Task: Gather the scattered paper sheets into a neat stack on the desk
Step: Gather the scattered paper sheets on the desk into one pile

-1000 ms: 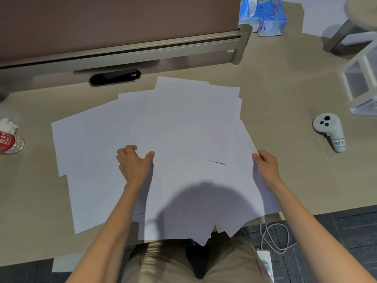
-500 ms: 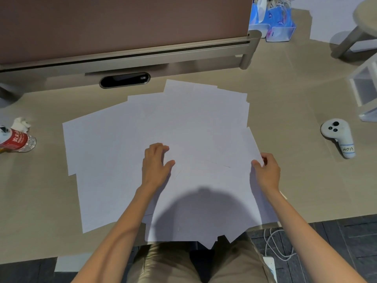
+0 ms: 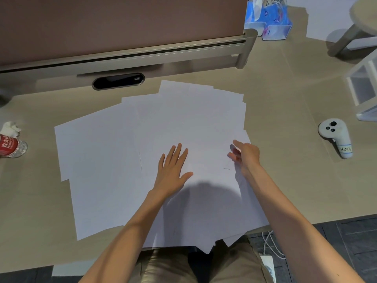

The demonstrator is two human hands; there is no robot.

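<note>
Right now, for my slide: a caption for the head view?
Left hand flat on scattered paper sheets, right hand at their right edge.

Odds and ends around the edges of the frame

A red-labelled plastic bottle (image 3: 12, 147) lies at the left edge, a crumpled tissue (image 3: 11, 128) just above it. At right lies a white handheld controller (image 3: 334, 137) tagged "H013". A brown partition panel (image 3: 122, 23) fills the top, with a dark oval slot (image 3: 118, 81) below it. Blue-and-white bags (image 3: 269, 17) and a stool (image 3: 361, 19) sit upper right. A white cable (image 3: 269, 244) and a power strip (image 3: 268, 262) show lower right.
</note>
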